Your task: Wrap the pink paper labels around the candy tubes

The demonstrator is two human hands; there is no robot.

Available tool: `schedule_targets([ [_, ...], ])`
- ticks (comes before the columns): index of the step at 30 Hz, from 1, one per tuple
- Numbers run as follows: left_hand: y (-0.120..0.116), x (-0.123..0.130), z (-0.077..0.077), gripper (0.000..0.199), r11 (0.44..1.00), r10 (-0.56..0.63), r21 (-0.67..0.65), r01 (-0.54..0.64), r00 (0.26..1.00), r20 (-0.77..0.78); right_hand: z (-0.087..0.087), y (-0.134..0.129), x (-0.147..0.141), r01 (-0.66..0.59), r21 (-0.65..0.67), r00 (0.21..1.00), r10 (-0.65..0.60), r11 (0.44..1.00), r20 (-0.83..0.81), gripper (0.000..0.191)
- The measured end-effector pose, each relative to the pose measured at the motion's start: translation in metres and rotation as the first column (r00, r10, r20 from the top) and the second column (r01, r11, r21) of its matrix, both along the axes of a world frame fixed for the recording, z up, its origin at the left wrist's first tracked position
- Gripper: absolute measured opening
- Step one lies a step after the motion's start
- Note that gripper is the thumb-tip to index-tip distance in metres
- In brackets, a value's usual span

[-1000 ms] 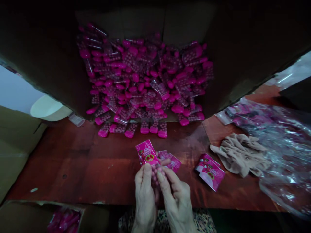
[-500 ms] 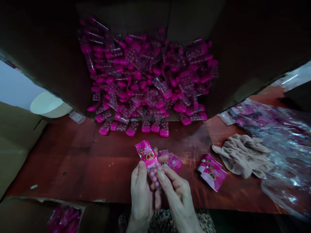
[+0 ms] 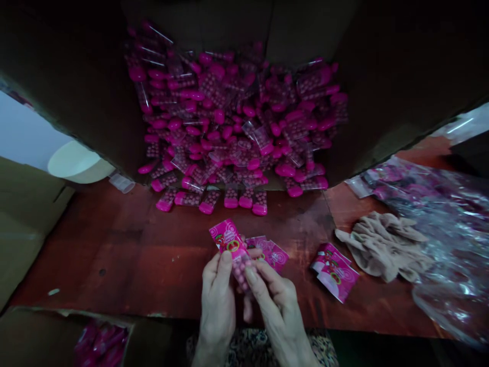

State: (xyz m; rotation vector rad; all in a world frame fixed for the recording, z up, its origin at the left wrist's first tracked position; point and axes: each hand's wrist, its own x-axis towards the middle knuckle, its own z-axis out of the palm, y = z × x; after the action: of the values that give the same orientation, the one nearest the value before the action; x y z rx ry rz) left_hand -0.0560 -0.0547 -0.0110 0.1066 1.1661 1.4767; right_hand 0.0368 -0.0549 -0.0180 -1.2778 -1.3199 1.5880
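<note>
On my head feed, a pale bowl sits at the left beside a large cardboard box, whose heap of pink-capped candy containers faces me, presumably for easy reach. The left hand pinches a pink printed sleeve, thumb on top; the right hand, also nearly closed, grips the ball-filled candy container below it. They're raised over the tabletop; I judge the two-handed grip steadies both. Their long axis slants from far left to near right, sleeve end pointing away. Flat sleeves lie just beyond the right fingers, handily; farther right are folded sleeves, a crumpled glove and a clear plastic bag.
</note>
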Motion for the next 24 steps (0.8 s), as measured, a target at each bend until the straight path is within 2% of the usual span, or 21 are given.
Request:
schedule_targets([
  [3,-0.004,0.011,0.000,0.034,1.000,0.023,-0.021,-0.023,0.999,0.031,-0.007,-0.011,0.001,0.058,0.186,0.975,-0.095,0.981,0.199,0.028],
  [5,-0.007,0.016,-0.001,0.035,1.000,0.025,-0.016,-0.024,0.998,0.054,-0.010,-0.015,0.002,0.070,0.237,0.962,-0.129,0.969,0.241,0.029],
  [7,-0.010,0.017,-0.003,0.035,1.000,0.022,-0.020,-0.021,0.998,0.056,-0.010,-0.013,0.001,0.069,0.195,0.972,-0.109,0.978,0.207,0.028],
  [10,-0.013,0.011,-0.006,0.034,0.999,0.000,-0.034,0.002,0.999,0.055,-0.005,-0.004,-0.002,0.049,0.066,0.996,-0.054,0.997,0.069,0.027],
  [13,-0.012,0.001,-0.006,0.039,1.000,-0.023,0.023,0.021,0.995,0.099,0.001,0.004,-0.004,0.018,0.021,1.000,-0.017,1.000,-0.012,0.028],
  [15,-0.010,-0.003,-0.004,0.044,0.998,-0.024,0.067,0.016,0.993,0.117,0.002,0.004,-0.005,-0.020,0.033,1.000,0.020,0.999,0.004,0.028],
  [18,-0.006,-0.002,0.001,0.039,0.999,-0.010,0.040,0.006,0.996,0.091,0.000,-0.001,-0.005,-0.060,0.096,0.996,0.053,0.994,0.075,0.027],
  [22,-0.007,0.006,0.001,0.037,0.999,-0.035,0.030,0.033,0.995,0.088,-0.005,-0.010,-0.004,-0.024,0.278,0.982,-0.029,0.960,0.184,0.025],
  [24,-0.011,0.007,-0.002,0.039,0.996,-0.078,0.041,0.074,0.992,0.100,-0.005,-0.012,-0.004,-0.030,0.301,0.982,-0.028,0.953,0.187,0.026],
])
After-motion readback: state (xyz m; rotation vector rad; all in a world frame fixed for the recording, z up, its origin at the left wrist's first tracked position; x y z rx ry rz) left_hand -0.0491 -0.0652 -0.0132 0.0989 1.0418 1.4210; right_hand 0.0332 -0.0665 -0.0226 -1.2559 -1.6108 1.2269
